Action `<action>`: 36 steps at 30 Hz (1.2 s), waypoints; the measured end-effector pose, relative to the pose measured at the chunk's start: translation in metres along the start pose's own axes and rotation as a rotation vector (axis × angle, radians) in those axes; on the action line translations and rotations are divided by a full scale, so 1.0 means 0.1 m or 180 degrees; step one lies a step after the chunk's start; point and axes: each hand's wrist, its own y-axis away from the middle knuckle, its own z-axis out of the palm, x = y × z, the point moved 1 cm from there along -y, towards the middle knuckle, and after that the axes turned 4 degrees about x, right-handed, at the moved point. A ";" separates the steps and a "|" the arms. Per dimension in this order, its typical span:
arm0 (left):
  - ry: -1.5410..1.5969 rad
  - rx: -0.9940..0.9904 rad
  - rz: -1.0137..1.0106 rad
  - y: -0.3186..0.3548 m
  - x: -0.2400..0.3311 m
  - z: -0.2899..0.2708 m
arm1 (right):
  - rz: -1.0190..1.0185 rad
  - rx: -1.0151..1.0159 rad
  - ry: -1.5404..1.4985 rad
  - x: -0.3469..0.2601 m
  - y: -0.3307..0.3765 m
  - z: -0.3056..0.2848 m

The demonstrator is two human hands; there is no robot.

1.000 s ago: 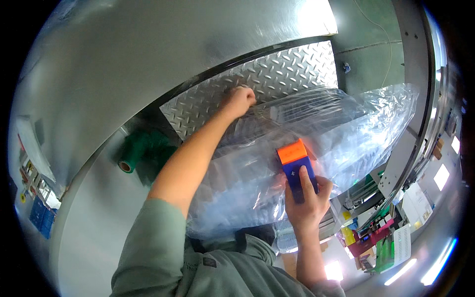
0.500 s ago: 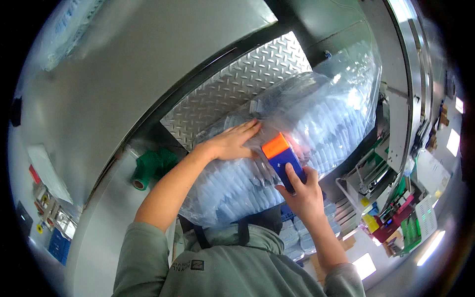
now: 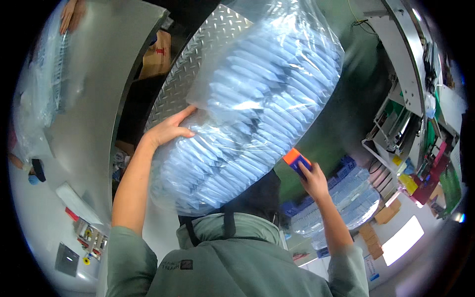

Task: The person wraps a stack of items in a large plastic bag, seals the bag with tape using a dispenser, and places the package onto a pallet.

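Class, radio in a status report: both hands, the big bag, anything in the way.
Left hand flat against the clear bag of blue packs, lifted up. Right hand grips an orange-and-blue tool beside the bag. Checker-plate ramp just behind.

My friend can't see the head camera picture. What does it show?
A person lifts a big clear plastic bag full of stacked pale blue packs, left hand pressed against its side. Their right hand holds a small orange-and-blue tool beside it, above a ridged metal plate.
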 end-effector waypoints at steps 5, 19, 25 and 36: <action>0.0088 0.0019 -0.0187 0.03 0.41 0.23 | 0.0053 -0.0066 -0.0092 -0.43 -0.87 0.39; 0.1156 0.2739 0.1148 0.14 0.80 0.21 | 0.1273 0.0863 -0.0952 -0.17 -0.52 -1.16; 0.0955 0.1300 0.2424 0.24 2.18 1.15 | -0.0304 0.1940 -0.0483 -1.27 -0.74 -2.15; 0.4592 -0.0225 0.0755 -0.14 1.85 0.78 | -0.1008 0.1833 0.0321 -1.79 -1.30 -1.83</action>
